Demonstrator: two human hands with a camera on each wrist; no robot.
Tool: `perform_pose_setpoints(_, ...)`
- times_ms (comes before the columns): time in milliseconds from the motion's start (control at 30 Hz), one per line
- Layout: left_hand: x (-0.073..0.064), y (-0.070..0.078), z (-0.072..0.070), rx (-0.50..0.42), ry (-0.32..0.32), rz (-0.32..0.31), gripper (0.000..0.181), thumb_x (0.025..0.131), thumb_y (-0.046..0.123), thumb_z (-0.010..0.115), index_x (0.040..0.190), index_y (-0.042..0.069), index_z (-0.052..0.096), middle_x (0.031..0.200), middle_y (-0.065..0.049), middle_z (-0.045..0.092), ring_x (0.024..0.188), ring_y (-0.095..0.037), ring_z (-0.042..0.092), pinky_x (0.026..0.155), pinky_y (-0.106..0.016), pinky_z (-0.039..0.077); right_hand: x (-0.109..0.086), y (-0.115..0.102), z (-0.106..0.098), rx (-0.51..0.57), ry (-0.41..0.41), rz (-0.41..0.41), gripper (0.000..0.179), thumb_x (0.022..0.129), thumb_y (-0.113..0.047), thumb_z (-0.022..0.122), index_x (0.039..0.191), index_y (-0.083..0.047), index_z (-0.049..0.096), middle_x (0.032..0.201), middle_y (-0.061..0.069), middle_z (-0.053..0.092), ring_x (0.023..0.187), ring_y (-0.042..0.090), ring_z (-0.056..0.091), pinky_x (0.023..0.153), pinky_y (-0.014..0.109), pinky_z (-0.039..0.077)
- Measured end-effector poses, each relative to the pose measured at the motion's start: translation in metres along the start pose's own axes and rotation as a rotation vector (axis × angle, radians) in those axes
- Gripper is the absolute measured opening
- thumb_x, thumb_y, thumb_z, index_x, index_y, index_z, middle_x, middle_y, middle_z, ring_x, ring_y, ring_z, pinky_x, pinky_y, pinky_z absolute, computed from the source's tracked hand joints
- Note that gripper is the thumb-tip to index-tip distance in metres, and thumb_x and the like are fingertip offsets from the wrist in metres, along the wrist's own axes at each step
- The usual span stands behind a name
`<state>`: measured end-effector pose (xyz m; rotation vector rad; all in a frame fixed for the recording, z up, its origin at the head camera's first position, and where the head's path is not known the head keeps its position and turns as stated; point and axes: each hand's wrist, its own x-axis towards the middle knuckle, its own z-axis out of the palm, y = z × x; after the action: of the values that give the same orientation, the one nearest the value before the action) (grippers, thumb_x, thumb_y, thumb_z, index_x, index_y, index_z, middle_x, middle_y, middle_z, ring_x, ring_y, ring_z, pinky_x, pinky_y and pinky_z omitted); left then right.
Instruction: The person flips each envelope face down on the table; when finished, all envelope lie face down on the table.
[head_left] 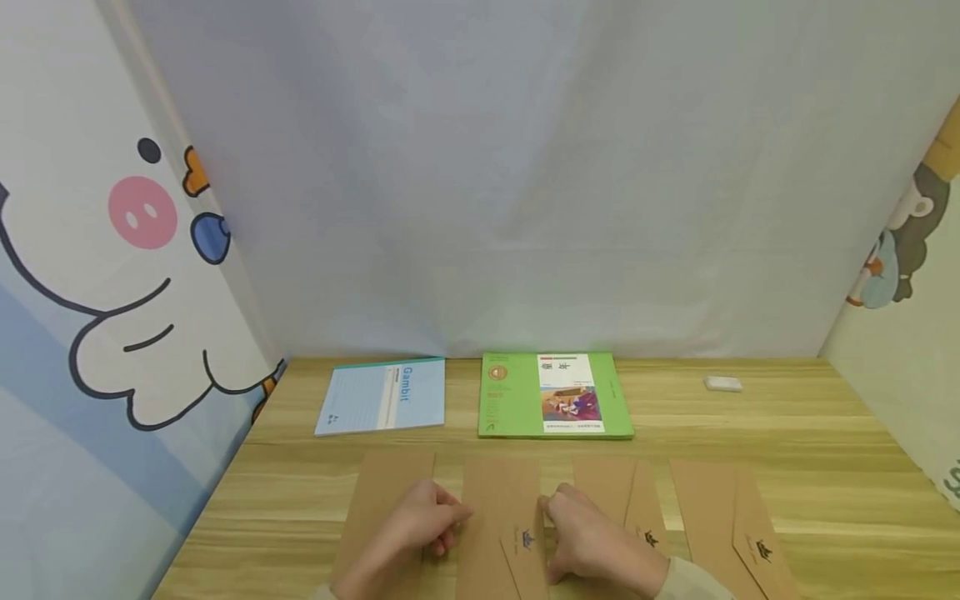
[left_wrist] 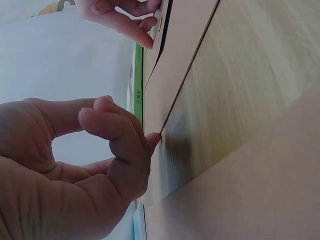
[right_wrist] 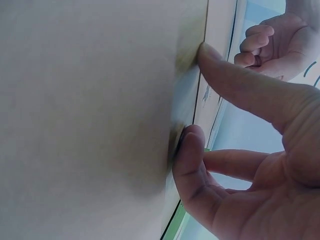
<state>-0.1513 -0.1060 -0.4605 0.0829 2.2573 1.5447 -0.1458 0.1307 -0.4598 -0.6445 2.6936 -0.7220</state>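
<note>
Several brown kraft envelopes lie in a row on the wooden table. My two hands flank the second envelope [head_left: 498, 487] from the left, which has a dark crown print on its flap. A fingertip of my left hand [head_left: 423, 517] touches its left edge, the other fingers loosely bent over the leftmost envelope [head_left: 392, 477]. On the opposite side, my right hand [head_left: 588, 533] sets thumb and fingertips along the right edge, overlapping the third envelope [head_left: 603, 473]. In the right wrist view, the right thumb [right_wrist: 212, 55] and a bent finger meet that edge, apart from each other.
At the far right of the row lies another crown-printed envelope [head_left: 705, 496]. Behind the row are a light blue notebook [head_left: 375, 400], a green book [head_left: 513, 408] and a small white eraser [head_left: 723, 383]. A pale curtain [head_left: 480, 208] hangs at the table's back edge.
</note>
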Motion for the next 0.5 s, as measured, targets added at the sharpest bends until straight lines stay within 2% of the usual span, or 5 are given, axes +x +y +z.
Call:
perform_pose_setpoints(267,0.0006,-0.0016,0.0027,0.029,0.033,0.017,0.01,0.085,0.003,0.066,0.084,-0.007,0.068,0.048,0.002,0.048,0.039,-0.005,0.042,0.039,-0.017,0.037,0.0014,-0.0005,-0.0004,0.001,-0.015,0.008,0.046,0.044,-0.005,0.088,0.081,-0.005,0.062,0.079,0.002,0.043,0.068,0.016,0.039,0.058,0.025,0.04)
perform_pose_setpoints(500,0.0005,-0.0015,0.0034,0.027,0.042,0.0,0.01,0.085,0.004,0.066,0.083,-0.005,0.067,0.048,0.002,0.047,0.04,-0.005,0.042,0.04,-0.018,0.037,0.0018,-0.0014,-0.0006,-0.009,-0.027,0.024,0.048,0.046,-0.006,0.089,0.086,-0.003,0.063,0.08,0.002,0.044,0.069,0.017,0.039,0.058,0.026,0.04)
